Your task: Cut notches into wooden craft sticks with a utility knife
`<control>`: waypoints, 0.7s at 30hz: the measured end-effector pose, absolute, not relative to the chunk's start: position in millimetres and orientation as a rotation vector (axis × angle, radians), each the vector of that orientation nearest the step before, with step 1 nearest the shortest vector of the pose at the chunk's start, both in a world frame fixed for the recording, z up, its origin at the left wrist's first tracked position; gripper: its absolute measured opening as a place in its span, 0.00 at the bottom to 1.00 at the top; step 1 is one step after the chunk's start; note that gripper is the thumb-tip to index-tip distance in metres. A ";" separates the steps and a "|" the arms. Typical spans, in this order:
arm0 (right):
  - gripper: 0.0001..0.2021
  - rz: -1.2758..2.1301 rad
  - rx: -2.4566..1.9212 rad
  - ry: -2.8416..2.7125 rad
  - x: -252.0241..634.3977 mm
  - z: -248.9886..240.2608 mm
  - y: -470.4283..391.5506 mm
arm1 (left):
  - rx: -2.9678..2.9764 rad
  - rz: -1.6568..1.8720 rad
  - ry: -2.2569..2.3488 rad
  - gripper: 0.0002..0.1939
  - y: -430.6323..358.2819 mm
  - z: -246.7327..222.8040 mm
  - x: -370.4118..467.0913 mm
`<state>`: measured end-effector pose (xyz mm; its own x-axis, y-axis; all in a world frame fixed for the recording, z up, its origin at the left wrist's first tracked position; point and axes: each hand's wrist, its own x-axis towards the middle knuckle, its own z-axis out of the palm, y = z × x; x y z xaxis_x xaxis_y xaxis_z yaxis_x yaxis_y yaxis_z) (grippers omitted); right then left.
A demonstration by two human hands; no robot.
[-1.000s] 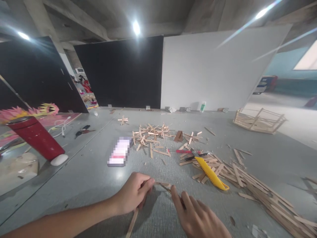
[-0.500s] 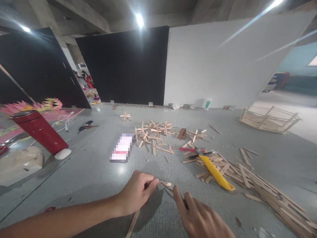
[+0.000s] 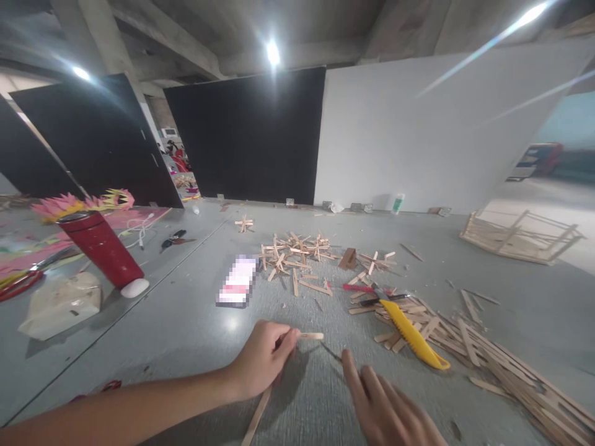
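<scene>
My left hand (image 3: 269,356) is closed in a pinch on a wooden craft stick (image 3: 312,336), whose pale end sticks out to the right of the fingertips. My right hand (image 3: 379,396) is wrapped round a knife with a thin dark blade (image 3: 331,351); its handle is hidden in the fingers. The index finger stretches along the blade. The blade's tip lies just below the end of the stick, apart from it. A longer wooden strip (image 3: 257,418) rests below my left wrist.
Beyond my hands lie a pile of small craft-stick pieces (image 3: 297,248) and a phone (image 3: 238,282). To the right are a yellow-handled tool (image 3: 413,334) and many wooden strips (image 3: 502,371). A red flask (image 3: 102,251), tissue pack (image 3: 62,303) and white mouse (image 3: 134,288) stand left.
The knife blade has drawn away from the stick, right and down, with my right hand. My left hand keeps its pinch on the stick. The view has shifted slightly.
</scene>
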<state>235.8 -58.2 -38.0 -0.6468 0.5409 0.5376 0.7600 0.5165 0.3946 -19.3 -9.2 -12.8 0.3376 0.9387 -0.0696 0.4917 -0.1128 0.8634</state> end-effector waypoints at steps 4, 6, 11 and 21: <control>0.22 -0.745 -0.947 -2.488 234.8 -32.1 -44.4 | 1.731 0.468 1.133 0.29 -2.4 -1.9 -24.5; 0.23 -0.644 -0.883 -2.531 234.8 -30.5 -43.0 | 1.745 0.388 1.068 0.27 1.0 5.4 -26.8; 0.21 -0.412 -0.824 -2.577 239.3 -30.4 -45.4 | 1.798 0.283 1.032 0.25 2.3 13.4 -27.2; 0.21 -0.297 -0.818 -2.578 237.6 -22.5 -45.2 | 1.974 0.209 1.173 0.24 -9.9 16.3 -21.5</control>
